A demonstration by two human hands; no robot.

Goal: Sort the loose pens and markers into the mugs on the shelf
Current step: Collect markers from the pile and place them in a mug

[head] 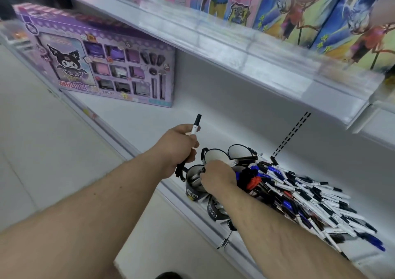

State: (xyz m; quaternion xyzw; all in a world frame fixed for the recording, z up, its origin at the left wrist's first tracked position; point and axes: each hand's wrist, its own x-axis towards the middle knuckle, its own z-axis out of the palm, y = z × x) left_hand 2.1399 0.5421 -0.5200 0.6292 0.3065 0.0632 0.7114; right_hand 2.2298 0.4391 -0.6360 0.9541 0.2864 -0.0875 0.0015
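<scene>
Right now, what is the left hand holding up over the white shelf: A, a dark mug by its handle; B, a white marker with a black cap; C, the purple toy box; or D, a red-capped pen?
B: the left hand grips a white marker with a black cap, its capped end pointing up, apart from the pile of loose pens and markers.
</scene>
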